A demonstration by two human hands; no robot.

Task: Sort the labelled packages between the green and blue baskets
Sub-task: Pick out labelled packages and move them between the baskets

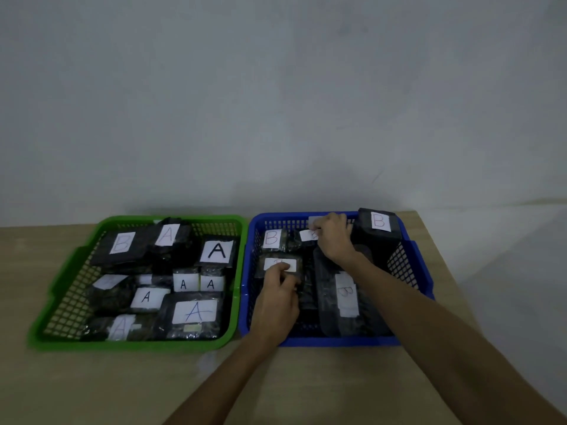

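Observation:
A green basket (61, 289) on the left holds several black packages labelled A, plus one labelled B (121, 243) at its far left corner. The blue basket (411, 259) on the right holds black packages labelled B. Both my hands are inside the blue basket. My left hand (277, 297) pinches a small package (277, 265) near the basket's left side; its label is partly covered by my fingers. My right hand (333, 233) grips a small labelled package (308, 235) at the far middle. A tall B package (379, 225) leans in the far right corner.
Both baskets stand side by side on a light wooden table (122, 388), which ends just right of the blue basket. A plain grey wall rises behind. A long B package (345, 297) lies along the blue basket's middle under my right forearm.

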